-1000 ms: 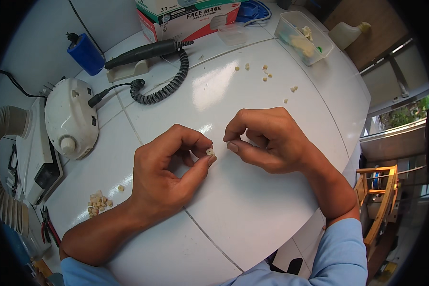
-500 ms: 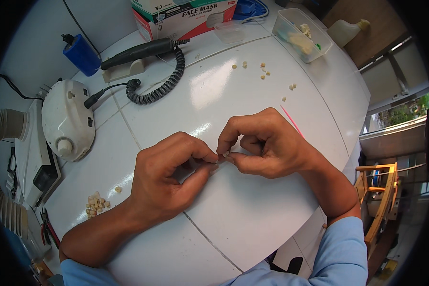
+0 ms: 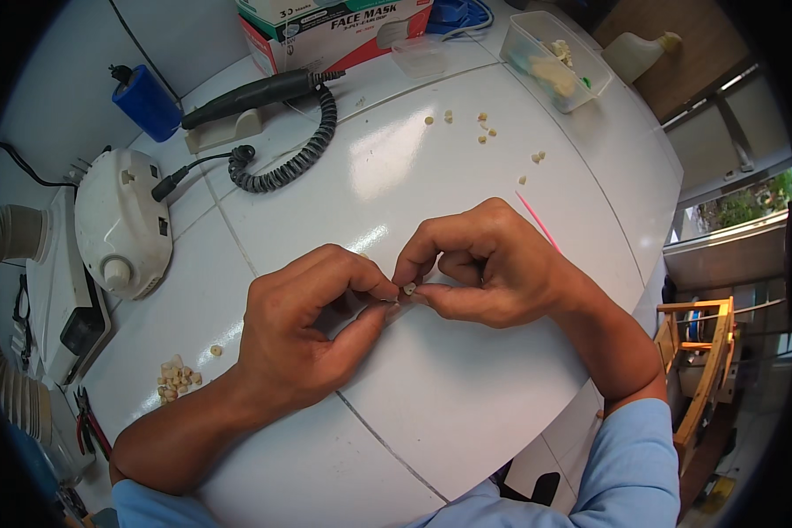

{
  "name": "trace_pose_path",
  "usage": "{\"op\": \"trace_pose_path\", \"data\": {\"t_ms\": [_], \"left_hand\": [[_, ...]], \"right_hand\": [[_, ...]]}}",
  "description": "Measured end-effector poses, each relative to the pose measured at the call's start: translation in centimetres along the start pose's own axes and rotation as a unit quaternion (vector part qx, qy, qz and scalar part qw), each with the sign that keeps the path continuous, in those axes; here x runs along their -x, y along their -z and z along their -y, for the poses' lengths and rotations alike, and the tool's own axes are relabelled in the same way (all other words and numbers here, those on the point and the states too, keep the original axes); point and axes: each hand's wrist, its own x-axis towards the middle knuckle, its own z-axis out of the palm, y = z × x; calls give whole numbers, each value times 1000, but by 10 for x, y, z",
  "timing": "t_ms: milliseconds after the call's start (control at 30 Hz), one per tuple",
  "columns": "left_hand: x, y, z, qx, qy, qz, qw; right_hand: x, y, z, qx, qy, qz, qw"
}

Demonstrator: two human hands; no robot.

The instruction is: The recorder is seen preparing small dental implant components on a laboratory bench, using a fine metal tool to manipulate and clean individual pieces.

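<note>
Light-blue sleeves (image 3: 625,453) lie nearest, with bare forearms reaching over a white tiled tabletop (image 3: 453,396). At the left edge lies a pair of red-handled pliers (image 3: 83,407); beyond it, beside the left forearm, sits a heap of small cream-coloured pieces (image 3: 177,380), with one round cream piece (image 3: 216,350) just apart. In the middle, the left hand (image 3: 304,321) has its thumb and forefinger drawn almost together; whether they grip anything cannot be told. The right hand (image 3: 484,268) meets it, thumb and forefinger pinching a small off-white piece (image 3: 409,289) right at the left fingertips. A thin pink stick (image 3: 537,220) slants out from behind the right hand, its lower end hidden. Farther off stand a white rounded machine with a dial (image 3: 125,220), scattered pale yellowish pieces (image 3: 492,133), a black handpiece with a coiled cable (image 3: 251,99), a clear plastic tub (image 3: 574,102) and a red, white and green cardboard box (image 3: 348,40).
</note>
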Motion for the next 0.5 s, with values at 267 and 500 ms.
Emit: {"op": "trace_pose_path", "data": {"t_ms": [267,500], "left_hand": [[1,-4,3,23,14,-33,999],[1,-3,1,13,15,-30,999]], "right_hand": [[-2,-3,-2,-25,15,-17,999],[-2,-3,-6,-20,36,-17,999]]}}
